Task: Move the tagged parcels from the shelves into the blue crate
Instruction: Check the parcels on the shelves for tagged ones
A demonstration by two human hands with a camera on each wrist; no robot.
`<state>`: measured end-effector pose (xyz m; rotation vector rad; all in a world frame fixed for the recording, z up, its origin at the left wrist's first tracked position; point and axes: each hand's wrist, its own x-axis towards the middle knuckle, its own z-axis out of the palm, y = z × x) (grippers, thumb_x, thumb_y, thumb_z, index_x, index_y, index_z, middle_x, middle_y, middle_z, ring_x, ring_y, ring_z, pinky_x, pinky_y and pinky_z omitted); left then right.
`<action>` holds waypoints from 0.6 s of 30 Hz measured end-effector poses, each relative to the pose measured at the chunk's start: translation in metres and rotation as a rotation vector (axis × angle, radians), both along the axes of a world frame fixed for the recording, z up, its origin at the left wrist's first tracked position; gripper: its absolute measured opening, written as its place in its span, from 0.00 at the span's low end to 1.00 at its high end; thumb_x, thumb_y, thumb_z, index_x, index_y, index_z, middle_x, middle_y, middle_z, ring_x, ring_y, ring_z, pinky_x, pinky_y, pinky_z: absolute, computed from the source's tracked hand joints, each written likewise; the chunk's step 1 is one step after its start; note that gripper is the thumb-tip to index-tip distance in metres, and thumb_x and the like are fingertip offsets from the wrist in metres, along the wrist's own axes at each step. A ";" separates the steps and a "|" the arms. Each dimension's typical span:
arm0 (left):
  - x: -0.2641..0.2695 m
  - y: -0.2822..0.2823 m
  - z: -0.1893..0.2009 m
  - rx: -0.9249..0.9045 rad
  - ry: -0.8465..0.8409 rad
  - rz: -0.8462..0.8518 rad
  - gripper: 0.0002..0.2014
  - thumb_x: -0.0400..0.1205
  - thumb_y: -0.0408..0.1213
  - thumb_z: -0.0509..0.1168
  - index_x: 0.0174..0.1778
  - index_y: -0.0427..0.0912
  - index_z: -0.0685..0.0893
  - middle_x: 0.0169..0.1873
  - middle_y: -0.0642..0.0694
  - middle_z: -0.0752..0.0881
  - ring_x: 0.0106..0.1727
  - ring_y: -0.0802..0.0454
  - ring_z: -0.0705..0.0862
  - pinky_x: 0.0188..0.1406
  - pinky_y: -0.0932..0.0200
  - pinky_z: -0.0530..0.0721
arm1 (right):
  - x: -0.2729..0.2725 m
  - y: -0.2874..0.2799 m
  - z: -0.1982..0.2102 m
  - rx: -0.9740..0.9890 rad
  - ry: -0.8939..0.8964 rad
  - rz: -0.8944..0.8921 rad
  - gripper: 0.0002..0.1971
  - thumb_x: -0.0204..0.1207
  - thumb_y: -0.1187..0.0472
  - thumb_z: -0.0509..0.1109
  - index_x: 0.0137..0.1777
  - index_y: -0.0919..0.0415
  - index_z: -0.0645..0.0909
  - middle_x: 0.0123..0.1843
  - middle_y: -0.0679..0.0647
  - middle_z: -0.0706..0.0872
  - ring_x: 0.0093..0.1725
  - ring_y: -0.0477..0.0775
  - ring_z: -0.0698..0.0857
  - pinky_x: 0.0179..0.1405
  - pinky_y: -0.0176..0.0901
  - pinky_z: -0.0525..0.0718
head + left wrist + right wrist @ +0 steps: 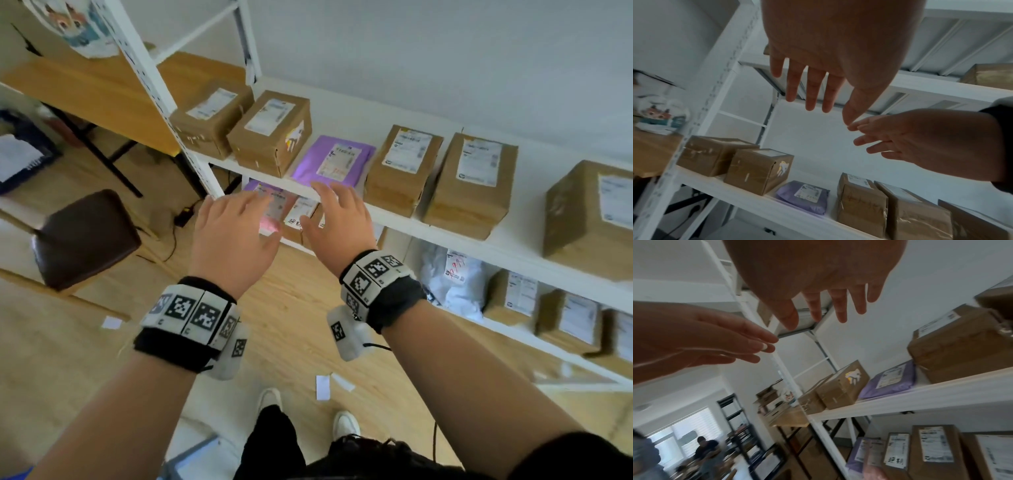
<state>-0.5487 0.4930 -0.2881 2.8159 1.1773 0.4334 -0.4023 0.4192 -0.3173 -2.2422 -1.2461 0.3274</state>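
Observation:
My left hand (246, 219) and right hand (320, 209) both reach toward the white shelf (445, 233) with straight, spread fingers and hold nothing. They hover side by side at the shelf's front edge, just before a flat purple parcel (334, 161) with a white label. The left wrist view shows this purple parcel (803, 196) lying below my left hand (813, 81), apart from it. Brown labelled boxes (270, 132) (404, 168) flank the parcel on either side. My left hand partly hides more parcels (301, 212) on the shelf below.
A brown chair (85, 236) and a wooden table (85, 92) stand left of the shelf upright (154, 85). The lower shelf holds a white bag (452, 277) and further boxes (568, 318). Paper scraps (322, 387) lie on the floor near my shoes. People sit far off (705, 446).

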 end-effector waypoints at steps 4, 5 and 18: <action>0.023 0.032 -0.011 -0.051 0.006 -0.163 0.24 0.77 0.43 0.70 0.69 0.43 0.80 0.66 0.41 0.82 0.67 0.37 0.78 0.73 0.38 0.70 | 0.012 0.012 -0.008 -0.001 0.017 -0.131 0.30 0.82 0.47 0.61 0.83 0.49 0.59 0.83 0.56 0.62 0.84 0.61 0.54 0.83 0.58 0.54; 0.029 0.040 -0.013 -0.070 0.010 -0.202 0.24 0.77 0.43 0.70 0.69 0.42 0.79 0.67 0.41 0.81 0.68 0.36 0.77 0.72 0.38 0.71 | 0.014 0.014 -0.009 -0.001 0.021 -0.176 0.30 0.82 0.47 0.61 0.83 0.49 0.59 0.83 0.56 0.62 0.84 0.61 0.54 0.83 0.57 0.54; 0.093 0.091 -0.059 -0.151 0.128 -0.628 0.24 0.79 0.46 0.68 0.72 0.44 0.78 0.68 0.45 0.81 0.69 0.43 0.77 0.68 0.43 0.76 | 0.006 0.014 -0.077 -0.058 0.108 -0.601 0.29 0.81 0.47 0.61 0.81 0.50 0.61 0.82 0.54 0.64 0.82 0.58 0.59 0.80 0.59 0.62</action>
